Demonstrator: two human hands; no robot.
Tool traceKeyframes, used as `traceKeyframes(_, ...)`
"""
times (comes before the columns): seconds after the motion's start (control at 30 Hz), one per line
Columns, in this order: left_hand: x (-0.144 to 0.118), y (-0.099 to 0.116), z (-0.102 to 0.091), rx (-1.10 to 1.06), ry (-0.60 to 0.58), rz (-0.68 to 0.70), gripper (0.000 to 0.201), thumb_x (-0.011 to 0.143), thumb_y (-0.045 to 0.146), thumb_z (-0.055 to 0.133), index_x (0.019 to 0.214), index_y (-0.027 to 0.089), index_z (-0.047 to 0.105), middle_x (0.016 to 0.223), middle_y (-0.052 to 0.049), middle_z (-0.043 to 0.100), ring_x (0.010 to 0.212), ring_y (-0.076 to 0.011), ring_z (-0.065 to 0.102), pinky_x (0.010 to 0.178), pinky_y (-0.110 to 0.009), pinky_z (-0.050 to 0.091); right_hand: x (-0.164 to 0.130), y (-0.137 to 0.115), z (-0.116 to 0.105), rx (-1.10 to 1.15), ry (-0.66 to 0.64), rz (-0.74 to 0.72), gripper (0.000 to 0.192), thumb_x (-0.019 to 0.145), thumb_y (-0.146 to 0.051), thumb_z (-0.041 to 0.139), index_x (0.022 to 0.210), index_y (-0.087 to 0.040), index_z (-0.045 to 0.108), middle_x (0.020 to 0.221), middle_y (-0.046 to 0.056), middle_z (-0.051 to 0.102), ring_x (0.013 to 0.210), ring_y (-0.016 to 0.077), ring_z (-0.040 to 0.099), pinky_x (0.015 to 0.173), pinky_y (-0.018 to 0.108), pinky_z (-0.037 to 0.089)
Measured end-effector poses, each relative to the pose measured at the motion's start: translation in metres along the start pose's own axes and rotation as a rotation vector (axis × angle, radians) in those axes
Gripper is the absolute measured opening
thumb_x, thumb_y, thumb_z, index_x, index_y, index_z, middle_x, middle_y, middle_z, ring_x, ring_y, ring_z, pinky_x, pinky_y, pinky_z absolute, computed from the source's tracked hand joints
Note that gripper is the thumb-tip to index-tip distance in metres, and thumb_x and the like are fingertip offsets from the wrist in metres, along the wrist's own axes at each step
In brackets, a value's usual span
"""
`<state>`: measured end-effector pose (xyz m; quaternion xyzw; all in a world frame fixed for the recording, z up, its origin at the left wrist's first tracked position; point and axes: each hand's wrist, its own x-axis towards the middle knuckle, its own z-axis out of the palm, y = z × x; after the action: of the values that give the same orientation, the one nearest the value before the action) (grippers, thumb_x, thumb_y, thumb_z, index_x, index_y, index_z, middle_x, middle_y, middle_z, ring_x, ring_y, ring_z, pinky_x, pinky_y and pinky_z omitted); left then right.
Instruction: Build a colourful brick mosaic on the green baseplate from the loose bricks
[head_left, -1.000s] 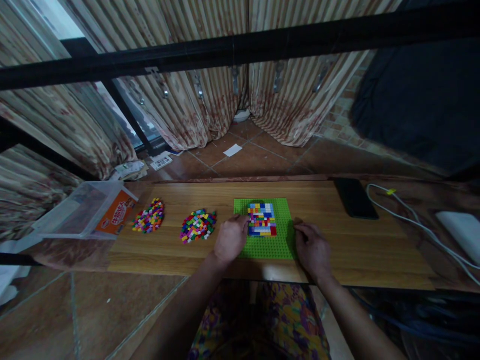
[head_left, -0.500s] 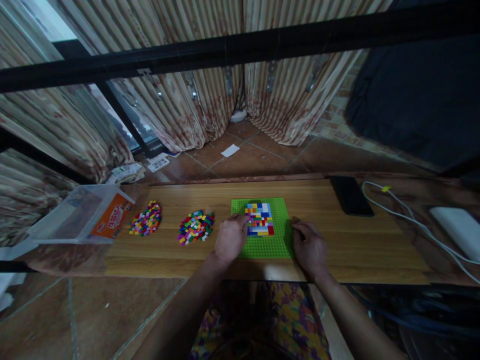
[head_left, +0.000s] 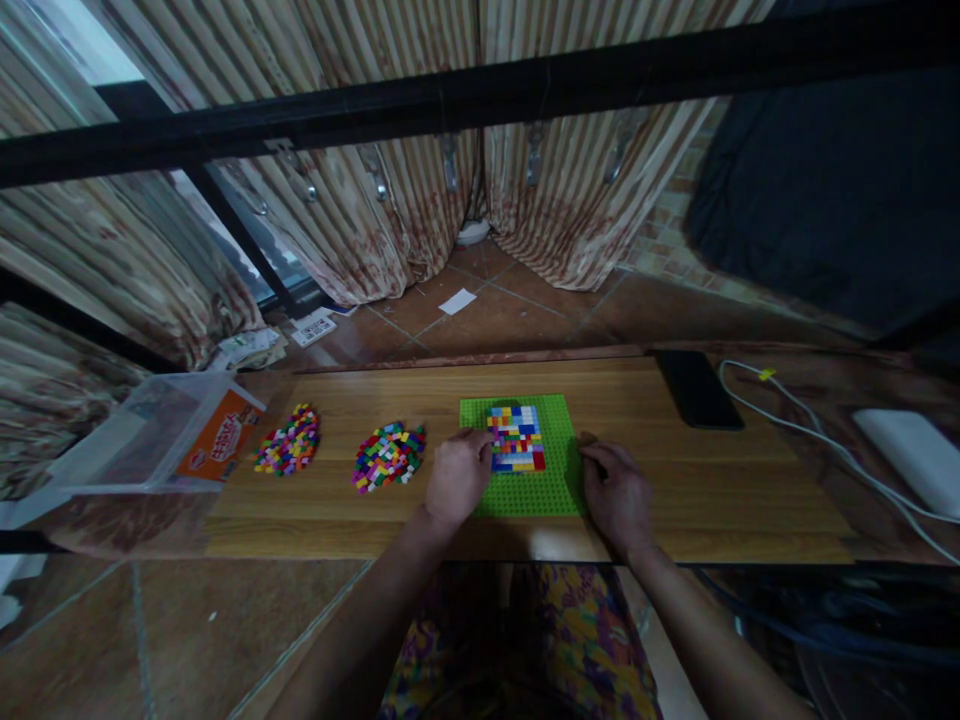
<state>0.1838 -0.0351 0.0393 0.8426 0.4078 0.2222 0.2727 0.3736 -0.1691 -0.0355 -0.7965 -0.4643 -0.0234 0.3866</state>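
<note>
A green studded baseplate (head_left: pixel 525 497) lies on the wooden board in front of me. On its upper middle is a block of small multicoloured toy bricks (head_left: pixel 517 438) in rows. My left hand (head_left: pixel 457 476) covers the plate's left side, its closed fingertips against the left edge of the bricks; anything pinched there is too small to make out. At the plate's right edge, my right hand (head_left: pixel 618 492) rests with curled fingers, thumb and index together. Whatever those fingers hold, if anything, is hidden.
Left of the plate lie a mixed brick pile (head_left: pixel 388 455) and a second brick pile (head_left: pixel 289 440). A clear plastic box (head_left: pixel 127 440) with an orange label stands at far left. On the right are a black phone (head_left: pixel 699 388), a white cable (head_left: pixel 832 447) and a white device (head_left: pixel 911 455).
The whole view has shifted slightly. Both hands keep nearly the same place and pose at the plate, and the bricks look unchanged.
</note>
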Motion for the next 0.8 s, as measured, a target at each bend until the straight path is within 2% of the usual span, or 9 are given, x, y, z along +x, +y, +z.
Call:
traceKeyframes(0.1,0.001,0.002,-0.002,0.128,-0.08,0.023,0.024,0.084,0.012,0.049,0.088,0.021,0.072,0.088,-0.005,0.072,0.078,-0.0157,0.066,0.075,-0.025,0.048,0.0,-0.001,0.0,-0.005,-0.009,0.009,0.027,0.087,-0.026,0.044,0.091,-0.017,0.069,0.099,0.011,0.066,0.089,0.0219,0.062,0.079,0.035,0.051)
traceKeyframes(0.27,-0.001,0.007,-0.002,0.178,-0.108,-0.007,0.026,0.087,0.014,0.047,0.094,0.021,0.071,0.092,-0.005,0.072,0.081,-0.0148,0.066,0.076,-0.024,0.048,0.0,-0.001,0.0,0.004,-0.006,0.001,0.027,0.087,-0.026,0.043,0.09,-0.017,0.069,0.098,0.011,0.066,0.088,0.0217,0.062,0.079,0.035,0.05)
traceKeyframes(0.43,-0.003,0.006,0.001,0.126,-0.066,-0.022,0.027,0.087,0.014,0.047,0.096,0.02,0.071,0.094,-0.006,0.072,0.081,-0.0151,0.067,0.076,-0.024,0.048,0.001,-0.001,-0.001,0.009,0.004,-0.008,0.027,0.087,-0.025,0.043,0.089,-0.017,0.069,0.098,0.011,0.066,0.089,0.0216,0.062,0.081,0.036,0.05)
traceKeyframes(0.8,-0.001,-0.009,0.007,-0.119,0.02,-0.154,0.021,0.086,0.021,0.05,0.092,0.018,0.07,0.082,-0.005,0.073,0.07,-0.014,0.065,0.065,-0.022,0.046,0.0,0.0,0.001,0.02,0.011,0.006,0.027,0.087,-0.026,0.044,0.09,-0.017,0.069,0.098,0.01,0.066,0.089,0.0213,0.062,0.081,0.036,0.05)
